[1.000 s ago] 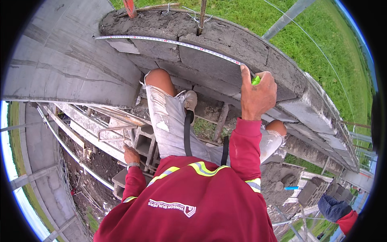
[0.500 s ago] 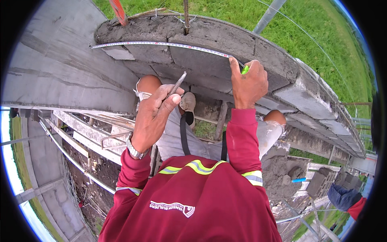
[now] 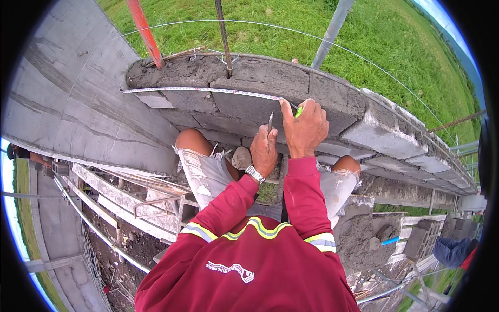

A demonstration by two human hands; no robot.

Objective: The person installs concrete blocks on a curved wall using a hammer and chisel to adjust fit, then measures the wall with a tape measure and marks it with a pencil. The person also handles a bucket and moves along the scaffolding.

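Observation:
A white tape measure runs along the face of the grey concrete block wall, its far left end at the smooth concrete column. My right hand grips the tape at its right end, thumb on the blade, with a bit of bright green casing showing between the fingers. Just left of it, my left hand is closed on a thin grey pointed rod, its tip upward and below the tape. Whether the tip touches the wall I cannot tell.
Behind the wall's top rise a red-orange pole, a rusty rebar and a grey pipe; a thin wire crosses there. Mortar, a blue handle and hollow blocks lie right. People are partly visible at both side edges.
My left hand has moved right with the rod, from beside the left knee to next to my right hand. The right hand stays on the tape. The view has tilted upward.

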